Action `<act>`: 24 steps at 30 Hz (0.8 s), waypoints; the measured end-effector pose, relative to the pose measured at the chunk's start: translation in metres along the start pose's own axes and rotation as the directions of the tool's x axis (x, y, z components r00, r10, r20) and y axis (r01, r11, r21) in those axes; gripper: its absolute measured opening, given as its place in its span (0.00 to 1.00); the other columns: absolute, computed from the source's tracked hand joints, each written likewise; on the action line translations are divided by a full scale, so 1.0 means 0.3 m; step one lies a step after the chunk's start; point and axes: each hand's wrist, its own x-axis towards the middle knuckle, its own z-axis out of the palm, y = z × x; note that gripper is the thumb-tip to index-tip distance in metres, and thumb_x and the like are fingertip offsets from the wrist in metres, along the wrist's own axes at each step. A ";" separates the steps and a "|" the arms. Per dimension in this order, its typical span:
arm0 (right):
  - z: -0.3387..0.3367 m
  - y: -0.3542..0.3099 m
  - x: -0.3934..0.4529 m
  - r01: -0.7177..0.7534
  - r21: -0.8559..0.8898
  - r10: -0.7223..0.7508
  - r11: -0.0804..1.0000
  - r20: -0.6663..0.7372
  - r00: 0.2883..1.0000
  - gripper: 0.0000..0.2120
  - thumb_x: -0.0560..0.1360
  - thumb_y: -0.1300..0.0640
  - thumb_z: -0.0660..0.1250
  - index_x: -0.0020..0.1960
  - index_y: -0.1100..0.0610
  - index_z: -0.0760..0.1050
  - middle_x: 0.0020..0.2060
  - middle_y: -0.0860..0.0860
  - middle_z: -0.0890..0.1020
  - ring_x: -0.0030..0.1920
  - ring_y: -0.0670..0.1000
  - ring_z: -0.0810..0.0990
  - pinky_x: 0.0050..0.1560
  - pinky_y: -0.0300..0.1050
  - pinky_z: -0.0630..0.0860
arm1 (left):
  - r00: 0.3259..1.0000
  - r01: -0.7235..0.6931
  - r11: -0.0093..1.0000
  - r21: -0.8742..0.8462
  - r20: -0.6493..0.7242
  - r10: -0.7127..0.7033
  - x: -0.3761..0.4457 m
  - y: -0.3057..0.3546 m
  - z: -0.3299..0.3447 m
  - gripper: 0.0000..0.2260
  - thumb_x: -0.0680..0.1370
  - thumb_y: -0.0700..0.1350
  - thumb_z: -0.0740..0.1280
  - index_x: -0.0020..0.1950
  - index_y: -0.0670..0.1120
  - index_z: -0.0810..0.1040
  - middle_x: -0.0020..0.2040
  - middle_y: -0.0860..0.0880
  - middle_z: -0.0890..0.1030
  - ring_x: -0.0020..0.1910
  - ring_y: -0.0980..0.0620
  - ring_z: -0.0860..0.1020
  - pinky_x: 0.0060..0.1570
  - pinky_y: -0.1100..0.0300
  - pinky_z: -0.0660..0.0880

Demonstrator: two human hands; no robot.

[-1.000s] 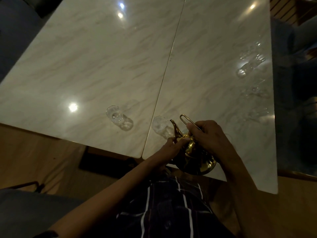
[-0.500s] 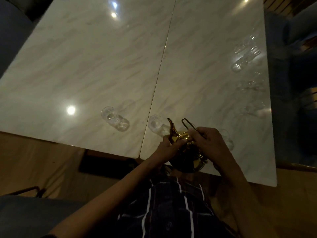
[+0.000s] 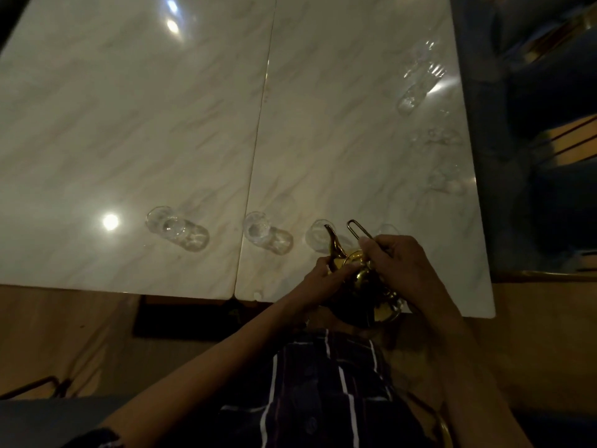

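Closest in at six o'clock is the striped shirt [image 3: 323, 399]. Just beyond it, both hands meet on the gold teapot [image 3: 361, 281], which sits at the near edge of the table [image 3: 161, 108], a little right of the seam.

The right hand [image 3: 403, 270] has its fingers [image 3: 381, 250] clamped round the wire handle [image 3: 357, 229], whose loop pokes up toward twelve. The left hand [image 3: 326, 276] comes in from eight o'clock. Its fingers [image 3: 347, 266] are curled against the lid and the base of the spout [image 3: 332, 242], steadying the pot.

The spout tip points to twelve, right in front of the first glass [image 3: 315, 236]. I can't tell whether it touches the glass or sits just clear of it.

Out toward nine o'clock from the pot, the second glass [image 3: 265, 234] stands just right of the seam, and the third glass [image 3: 177, 229] stands well left of it. A fourth glass [image 3: 387, 228] peeks over the right knuckles. Far off at one o'clock, the far glasses [image 3: 410, 98] line the right edge.

Every glass looks clear, with no drink showing. By my read the pouring hasn't begun: the pot is gripped and lined up, and the whole row is left to fill.
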 end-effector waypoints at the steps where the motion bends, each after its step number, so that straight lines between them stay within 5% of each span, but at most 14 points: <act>1: -0.012 0.007 0.002 0.001 -0.008 -0.001 1.000 -0.005 1.000 0.21 0.80 0.46 0.65 0.35 0.60 0.78 0.24 0.50 0.74 0.26 0.45 0.72 0.33 0.46 0.71 | 1.000 -0.014 1.000 0.020 0.018 0.014 -0.014 0.023 0.016 0.15 0.79 0.63 0.71 0.57 0.54 0.80 0.57 0.47 0.87 0.59 0.46 0.86 0.65 0.44 0.81; 3: -0.033 0.016 0.008 0.001 -0.022 -0.002 1.000 -0.014 1.000 0.21 0.80 0.46 0.64 0.34 0.58 0.79 0.24 0.50 0.74 0.27 0.45 0.73 0.34 0.47 0.72 | 0.999 -0.033 0.999 0.039 0.030 0.032 -0.017 0.047 0.042 0.04 0.84 0.54 0.67 0.52 0.56 0.79 0.59 0.44 0.86 0.60 0.43 0.85 0.67 0.46 0.80; 7: -0.067 0.028 0.024 -0.014 -0.078 0.011 0.997 -0.038 0.999 0.21 0.79 0.45 0.64 0.34 0.56 0.80 0.28 0.56 0.80 0.29 0.47 0.77 0.38 0.50 0.77 | 0.997 -0.056 0.998 0.023 0.060 0.055 0.006 0.048 0.086 0.07 0.86 0.50 0.64 0.50 0.55 0.80 0.49 0.53 0.85 0.45 0.59 0.85 0.55 0.60 0.81; 10: -0.085 0.033 0.034 -0.039 -0.086 0.037 0.996 -0.027 0.999 0.19 0.79 0.46 0.65 0.34 0.53 0.81 0.27 0.50 0.80 0.30 0.46 0.78 0.40 0.46 0.76 | 0.997 -0.062 0.998 0.022 0.042 0.061 0.039 0.027 0.104 0.12 0.86 0.52 0.65 0.59 0.47 0.83 0.52 0.50 0.87 0.46 0.59 0.86 0.45 0.66 0.80; 15: -0.101 0.040 0.052 -0.042 -0.118 0.042 0.992 -0.001 0.999 0.18 0.79 0.45 0.64 0.36 0.53 0.83 0.32 0.50 0.83 0.38 0.50 0.83 0.49 0.52 0.81 | 1.000 -0.029 0.999 -0.020 0.007 0.030 0.076 0.004 0.132 0.29 0.77 0.65 0.69 0.67 0.45 0.82 0.60 0.45 0.87 0.58 0.47 0.86 0.63 0.49 0.81; 17: -0.108 0.041 0.061 -0.053 -0.127 0.055 0.990 0.016 0.998 0.18 0.79 0.45 0.64 0.35 0.50 0.82 0.32 0.49 0.84 0.38 0.49 0.83 0.50 0.53 0.81 | 1.000 -0.030 0.999 -0.033 0.007 0.030 0.092 -0.011 0.140 0.27 0.78 0.64 0.68 0.67 0.45 0.82 0.60 0.45 0.87 0.59 0.45 0.86 0.68 0.44 0.79; 24: -0.125 0.047 0.066 -0.041 -0.164 0.047 0.986 0.032 0.998 0.18 0.79 0.44 0.64 0.35 0.51 0.82 0.33 0.51 0.84 0.39 0.51 0.83 0.51 0.55 0.80 | 0.999 -0.038 0.999 -0.018 -0.009 0.038 0.094 -0.009 0.156 0.22 0.84 0.59 0.65 0.67 0.43 0.82 0.60 0.44 0.87 0.59 0.45 0.86 0.66 0.49 0.80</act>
